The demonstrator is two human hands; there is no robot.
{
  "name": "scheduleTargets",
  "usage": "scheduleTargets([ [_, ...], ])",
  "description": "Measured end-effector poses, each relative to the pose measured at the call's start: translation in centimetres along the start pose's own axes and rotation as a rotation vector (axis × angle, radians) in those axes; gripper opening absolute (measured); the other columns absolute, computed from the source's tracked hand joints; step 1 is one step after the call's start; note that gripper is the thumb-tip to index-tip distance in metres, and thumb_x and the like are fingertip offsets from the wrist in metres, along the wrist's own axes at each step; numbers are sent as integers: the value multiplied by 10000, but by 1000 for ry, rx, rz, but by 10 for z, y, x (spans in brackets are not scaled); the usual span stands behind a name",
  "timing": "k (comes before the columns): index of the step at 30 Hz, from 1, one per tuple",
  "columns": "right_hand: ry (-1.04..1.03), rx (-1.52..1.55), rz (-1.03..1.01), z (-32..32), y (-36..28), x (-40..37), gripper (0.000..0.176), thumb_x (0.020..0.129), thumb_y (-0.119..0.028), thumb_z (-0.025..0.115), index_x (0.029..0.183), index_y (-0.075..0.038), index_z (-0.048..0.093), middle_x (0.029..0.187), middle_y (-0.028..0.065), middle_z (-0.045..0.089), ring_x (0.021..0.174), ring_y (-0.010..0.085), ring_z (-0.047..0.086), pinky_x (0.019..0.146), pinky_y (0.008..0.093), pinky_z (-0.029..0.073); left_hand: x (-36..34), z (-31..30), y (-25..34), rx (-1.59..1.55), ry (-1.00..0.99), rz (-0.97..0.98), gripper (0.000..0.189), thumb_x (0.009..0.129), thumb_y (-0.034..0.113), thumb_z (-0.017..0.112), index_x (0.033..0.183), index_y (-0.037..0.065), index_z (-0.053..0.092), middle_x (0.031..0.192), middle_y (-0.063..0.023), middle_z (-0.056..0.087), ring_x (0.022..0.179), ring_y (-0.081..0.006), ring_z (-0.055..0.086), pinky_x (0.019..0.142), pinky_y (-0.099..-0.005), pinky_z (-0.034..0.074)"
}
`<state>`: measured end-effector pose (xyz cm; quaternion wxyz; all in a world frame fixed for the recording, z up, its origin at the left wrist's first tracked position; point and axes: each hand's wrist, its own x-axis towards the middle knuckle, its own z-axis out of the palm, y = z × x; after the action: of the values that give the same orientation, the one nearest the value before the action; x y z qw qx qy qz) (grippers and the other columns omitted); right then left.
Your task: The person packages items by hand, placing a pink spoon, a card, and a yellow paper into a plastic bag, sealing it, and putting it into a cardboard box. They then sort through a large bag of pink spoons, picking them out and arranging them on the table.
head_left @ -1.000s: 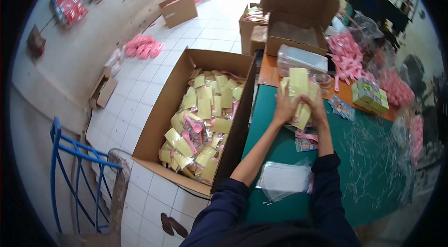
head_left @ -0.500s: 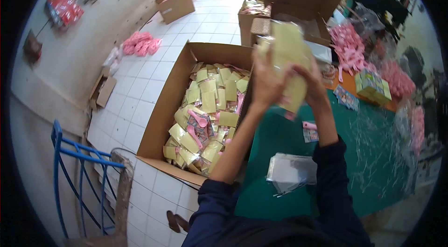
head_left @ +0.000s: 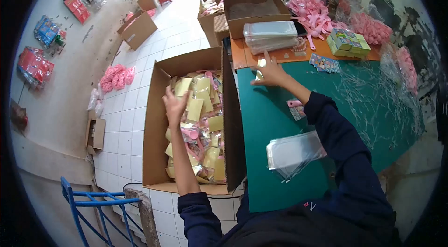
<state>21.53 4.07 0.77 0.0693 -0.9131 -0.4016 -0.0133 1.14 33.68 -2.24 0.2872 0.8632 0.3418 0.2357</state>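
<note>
My left hand (head_left: 176, 105) is over the big cardboard box (head_left: 161, 121), fingers spread at a pale yellow card packet (head_left: 183, 86) on the heap. Many such clear-wrapped packets fill the box, and a pink spoon (head_left: 190, 133) shows among them. At the far left of the green table, my right hand (head_left: 273, 73) has its fingers around a small, shiny pale yellow packet (head_left: 260, 68). A pink-handled item with a printed card (head_left: 297, 109) lies near my right forearm. Closer to me is a stack of clear plastic bags (head_left: 295, 151).
Behind the green table top (head_left: 261, 186) are a pile of clear bags (head_left: 270, 34), a block of yellow-green card packs (head_left: 349, 44) and pink plastic pieces (head_left: 312, 13). Printed cards (head_left: 324, 63) lie nearby. A blue metal frame (head_left: 100, 200) stands at lower left.
The bundle of yellow packets that both hands held over the table is no longer between them. My left hand has moved left over the box, and my right stays at the table. The view has shifted.
</note>
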Motion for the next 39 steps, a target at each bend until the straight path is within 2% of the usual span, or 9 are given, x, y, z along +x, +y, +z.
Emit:
scheduleTargets([
  [6, 128, 471, -315, -19, 47, -46, 334, 640, -142, 642, 958, -112, 544, 1231, 244, 387, 1036, 434, 474, 899, 450, 406, -59, 79, 141, -143, -75, 542, 447, 790, 270, 657, 1165, 71, 518, 1191, -242, 474, 1164, -376, 423, 977, -422, 350],
  [10, -121, 154, -345, -62, 74, -110, 454, 634, -149, 655, 1067, -133, 519, 1326, 264, 335, 1213, 418, 353, 977, 433, 345, -98, 91, 175, -268, -424, 547, 425, 817, 285, 631, 1176, 84, 527, 1216, -219, 471, 1134, -348, 459, 941, -396, 400],
  [14, -79, 252, -346, -33, 99, -124, 431, 708, -147, 667, 1097, -43, 513, 1316, 241, 369, 1187, 366, 419, 947, 403, 382, -119, 106, 181, -965, -1034, -76, 445, 876, 328, 573, 1229, 73, 479, 1241, -154, 475, 1119, -241, 474, 908, -372, 422],
  [21, -111, 959, -100, -57, 17, -81, 380, 781, -70, 610, 1143, -31, 503, 1298, 183, 413, 1138, 268, 491, 932, 364, 405, -143, 86, 181, -1058, -630, -152, 750, 842, 341, 624, 1388, 100, 171, 1252, -153, 430, 1085, -219, 485, 871, -317, 437],
  [26, -264, 1437, -518, -52, -76, -58, 667, 785, -108, 626, 1350, -99, 273, 1403, 168, 284, 1292, 295, 310, 1061, 388, 261, -114, 56, 140, -1460, -500, -132, 837, 823, 221, 649, 1412, 89, 69, 1255, -131, 422, 1115, -208, 483, 846, -311, 457],
  [28, -326, 1569, -572, -51, -88, -37, 767, 778, -145, 647, 1386, -119, 180, 1432, 177, 227, 1335, 313, 226, 1092, 405, 196, -94, 36, 103, -1412, -369, -176, 799, 821, 126, 616, 1412, 92, 79, 1242, -132, 441, 1062, -205, 517, 825, -295, 464],
  [33, 11, 705, -395, 12, -104, 28, 620, 781, -389, 650, 1296, -155, 395, 1354, 327, 276, 1322, 476, 111, 1048, 484, 243, -29, 24, -12, -531, 48, -113, 847, 751, 150, 596, 1416, 113, 73, 1233, -242, 462, 1036, -347, 547, 856, -413, 455],
  [36, 108, 547, -224, 75, -111, 37, 685, 728, -397, 684, 1293, -152, 384, 1309, 468, 111, 1082, 571, 417, 911, 474, 422, 3, 49, -53, -117, -210, -366, 938, 723, 374, 635, 1433, 162, 60, 1319, -322, 331, 1166, -435, 429, 910, -461, 422],
  [39, -57, 364, -151, 77, -122, 28, 348, 737, -166, 556, 1074, -78, 559, 1276, 442, 250, 701, 474, 596, 696, 484, 509, 16, 105, -75, 471, -130, 169, 967, 672, 600, 621, 1427, 212, 159, 1407, -258, 242, 1314, -398, 197, 1038, -549, 184],
])
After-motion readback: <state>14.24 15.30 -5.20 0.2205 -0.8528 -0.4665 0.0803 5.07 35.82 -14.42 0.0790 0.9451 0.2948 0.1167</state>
